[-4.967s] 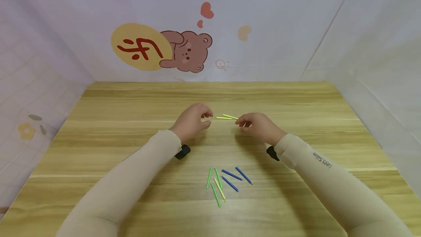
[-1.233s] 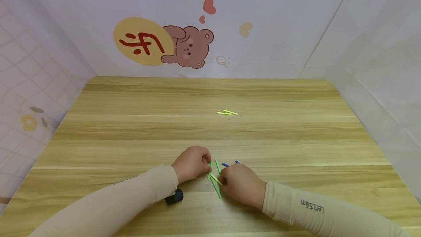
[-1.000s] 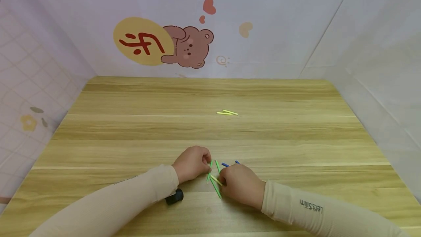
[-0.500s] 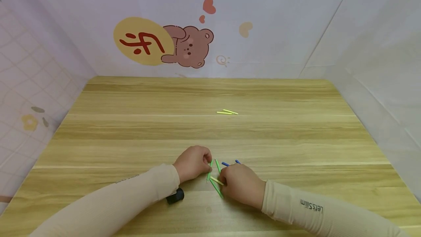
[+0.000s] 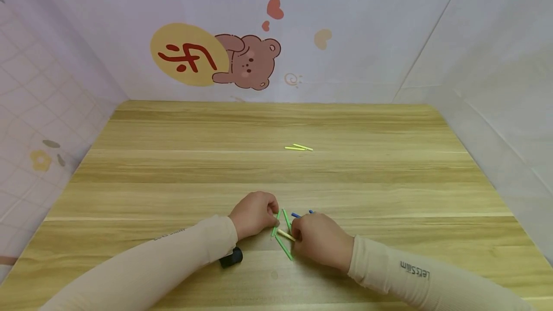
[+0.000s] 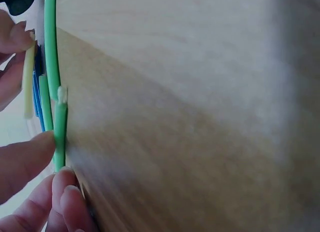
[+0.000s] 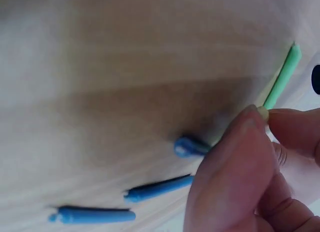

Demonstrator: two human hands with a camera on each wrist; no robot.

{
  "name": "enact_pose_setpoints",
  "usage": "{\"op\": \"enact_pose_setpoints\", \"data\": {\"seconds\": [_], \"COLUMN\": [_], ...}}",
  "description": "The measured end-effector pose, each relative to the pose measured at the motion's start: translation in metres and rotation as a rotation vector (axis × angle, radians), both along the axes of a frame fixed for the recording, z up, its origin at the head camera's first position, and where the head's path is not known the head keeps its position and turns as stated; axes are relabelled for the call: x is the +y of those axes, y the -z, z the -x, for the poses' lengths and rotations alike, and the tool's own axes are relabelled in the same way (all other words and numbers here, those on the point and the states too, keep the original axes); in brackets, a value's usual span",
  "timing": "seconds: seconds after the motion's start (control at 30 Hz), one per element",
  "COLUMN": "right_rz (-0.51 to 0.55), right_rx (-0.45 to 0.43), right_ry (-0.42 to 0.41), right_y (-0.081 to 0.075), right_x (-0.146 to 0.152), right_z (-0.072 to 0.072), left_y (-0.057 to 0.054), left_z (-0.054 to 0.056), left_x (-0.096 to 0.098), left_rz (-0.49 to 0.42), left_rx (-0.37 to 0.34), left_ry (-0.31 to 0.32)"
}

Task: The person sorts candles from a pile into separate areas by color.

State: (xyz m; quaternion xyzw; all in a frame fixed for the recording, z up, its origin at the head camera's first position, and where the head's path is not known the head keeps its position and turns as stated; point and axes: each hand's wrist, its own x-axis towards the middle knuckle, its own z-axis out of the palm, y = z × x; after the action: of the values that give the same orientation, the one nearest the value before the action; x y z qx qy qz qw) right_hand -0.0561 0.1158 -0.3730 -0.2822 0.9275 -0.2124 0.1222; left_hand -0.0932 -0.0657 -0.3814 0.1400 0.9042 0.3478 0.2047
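Note:
My left hand (image 5: pixel 254 215) pinches one green candle (image 6: pixel 60 127) between thumb and fingertips, down at the wooden table. In my right hand (image 5: pixel 323 241), thumb and finger grip a pale yellow candle (image 5: pixel 286 235) by its end. The left wrist view shows that yellow candle (image 6: pixel 28 87) held up off the tabletop. Another green candle (image 5: pixel 283 247) lies in front, its end near the tip of the gripped one, and a further green candle (image 5: pixel 286 218) lies between the hands. Blue candles (image 7: pixel 95 215) lie beside my right hand, which partly hides them in the head view.
Two yellow candles (image 5: pixel 295 148) lie farther back on the wooden table (image 5: pixel 173 167). Black wrist gear (image 5: pixel 231 257) hangs under my left wrist. A pale printed cloth (image 5: pixel 354 61) with a bear stands behind the table, with more pale cloth along both sides.
Both hands have come from the two far yellow candles to the near group. The near yellow candle has been gripped, turned and raised; lately the right hand has shifted slightly right.

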Motion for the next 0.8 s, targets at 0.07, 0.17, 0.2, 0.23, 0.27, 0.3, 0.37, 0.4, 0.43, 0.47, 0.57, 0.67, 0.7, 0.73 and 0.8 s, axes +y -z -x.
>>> {"op": "enact_pose_setpoints", "data": {"seconds": [0.07, 0.17, 0.2, 0.23, 0.27, 0.3, 0.37, 0.4, 0.43, 0.47, 0.57, 0.67, 0.7, 0.73, 0.8], "right_rz": [0.022, 0.074, 0.087, 0.104, 0.12, 0.139, 0.171, 0.189, 0.208, 0.226, 0.266, 0.289, 0.293, 0.299, 0.305], "right_rx": [-0.005, -0.033, -0.046, -0.064, -0.076, -0.091, -0.118, -0.134, -0.145, -0.155, -0.18, -0.186, -0.183, -0.178, -0.176], "right_ry": [0.003, 0.008, 0.013, 0.02, 0.025, 0.029, 0.04, 0.044, 0.048, 0.052, 0.075, 0.106, 0.116, 0.125, 0.151], "right_y": [-0.001, -0.002, -0.003, -0.004, -0.005, -0.006, -0.008, -0.01, -0.011, -0.012, -0.013, -0.014, -0.013, -0.013, -0.013], "right_x": [0.002, 0.006, 0.007, 0.009, 0.01, 0.011, 0.014, 0.015, 0.017, 0.018, 0.023, 0.028, 0.029, 0.031, 0.034], "right_z": [0.002, 0.007, 0.008, 0.01, 0.011, 0.013, 0.016, 0.018, 0.019, 0.021, 0.028, 0.037, 0.04, 0.044, 0.052], "left_y": [0.001, 0.001, 0.002, 0.002, 0.002, 0.002, 0.002, 0.002, 0.002, 0.001, 0.001, 0.0, 0.0, 0.0, 0.0], "left_z": [0.0, 0.0, 0.001, 0.001, 0.001, 0.001, 0.001, 0.002, 0.002, 0.001, 0.001, 0.0, 0.0, 0.0, 0.0], "left_x": [0.0, 0.0, -0.001, -0.001, -0.001, -0.001, -0.001, -0.001, -0.001, -0.001, 0.0, 0.001, 0.001, 0.001, 0.002], "left_rz": [-0.006, -0.019, -0.023, -0.028, -0.033, -0.037, -0.043, -0.044, -0.044, -0.043, -0.043, -0.033, -0.028, -0.019, 0.0], "left_rx": [0.005, 0.006, 0.001, -0.003, -0.008, -0.012, -0.019, -0.019, -0.019, -0.017, -0.018, -0.02, -0.021, -0.021, -0.016], "left_ry": [-0.001, -0.003, -0.004, -0.004, -0.005, -0.006, -0.005, -0.006, -0.005, -0.005, -0.008, -0.013, -0.015, -0.015, -0.01]}}
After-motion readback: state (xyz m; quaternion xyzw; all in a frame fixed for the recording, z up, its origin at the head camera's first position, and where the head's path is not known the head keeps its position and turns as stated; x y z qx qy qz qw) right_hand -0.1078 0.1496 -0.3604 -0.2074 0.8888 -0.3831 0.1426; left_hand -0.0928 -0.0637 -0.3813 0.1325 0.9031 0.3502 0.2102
